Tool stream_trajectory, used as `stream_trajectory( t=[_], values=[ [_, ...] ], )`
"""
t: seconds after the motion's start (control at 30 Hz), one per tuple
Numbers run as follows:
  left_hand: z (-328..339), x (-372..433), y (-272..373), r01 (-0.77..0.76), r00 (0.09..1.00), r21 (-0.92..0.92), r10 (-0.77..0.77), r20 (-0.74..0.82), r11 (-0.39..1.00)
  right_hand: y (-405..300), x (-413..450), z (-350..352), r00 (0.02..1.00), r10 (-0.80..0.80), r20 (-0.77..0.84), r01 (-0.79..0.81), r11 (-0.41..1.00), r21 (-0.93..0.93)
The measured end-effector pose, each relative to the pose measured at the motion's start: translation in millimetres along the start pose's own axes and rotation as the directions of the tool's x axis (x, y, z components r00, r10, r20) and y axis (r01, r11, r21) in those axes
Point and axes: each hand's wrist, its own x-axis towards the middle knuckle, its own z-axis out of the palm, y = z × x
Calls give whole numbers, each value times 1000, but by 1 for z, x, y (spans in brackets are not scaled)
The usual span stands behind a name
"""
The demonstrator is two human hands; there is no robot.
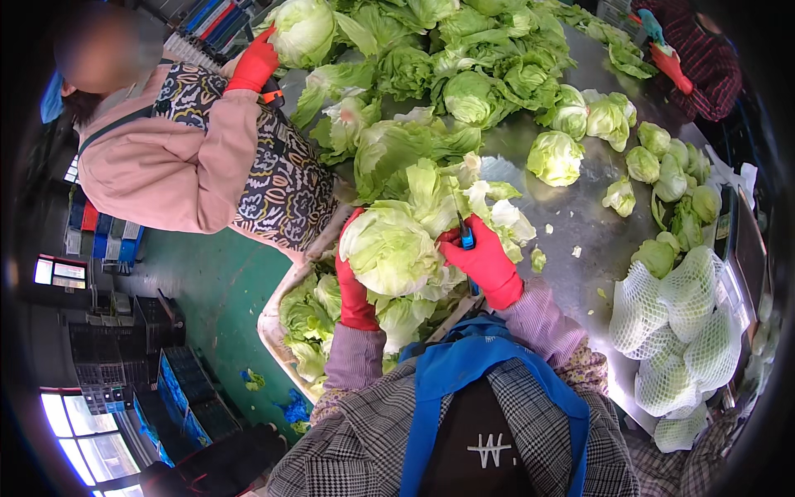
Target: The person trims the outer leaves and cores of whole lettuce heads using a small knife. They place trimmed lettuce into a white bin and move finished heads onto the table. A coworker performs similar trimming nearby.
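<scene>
Both my hands wear red rubber gloves. My left hand (pixel 355 282) supports a large head of iceberg lettuce (pixel 391 248) from its left side, its fingers partly hidden by the leaves. In my right hand (pixel 484 261) is a knife with a blue and black handle (pixel 466 235); its thin blade points away from me, over loose leaves. The right fingertips touch or nearly touch the lettuce's right side. Below the held head, a white crate (pixel 273 323) contains lettuce heads and leaves. Trimmed outer leaves (pixel 512 220) lie just beyond my right hand.
A metal table (pixel 559 230) carries a large pile of untrimmed lettuce (pixel 397 68) and several trimmed heads (pixel 554 158). Lettuces in white foam nets (pixel 671 335) are stacked at right. A co-worker (pixel 180 149) stands left, gloved hand on a lettuce; another person (pixel 702 56) works at far right.
</scene>
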Motion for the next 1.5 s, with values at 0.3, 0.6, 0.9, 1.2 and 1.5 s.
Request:
stream_trajectory(
  t=[0.3,0.6,0.9,1.2,1.5],
  values=[
    [6,-3,3,22,996,-77,-15,87,997,-11,-8,1,997,-53,47,56,997,-55],
    [2,-7,-10,-58,998,-244,50,-38,968,8,-6,-11,996,8,87,-19,992,126],
    [23,-14,-4,145,988,-366,-118,96,919,12,-3,-2,970,-85,226,71,995,70],
    [74,3,42,96,994,-134,-102,-36,986,-17,-12,-8,965,-232,126,214,967,140],
    [77,-31,24,43,982,194,-6,-189,980,-25,-11,3,951,-308,10,306,939,-160]
  ],
)
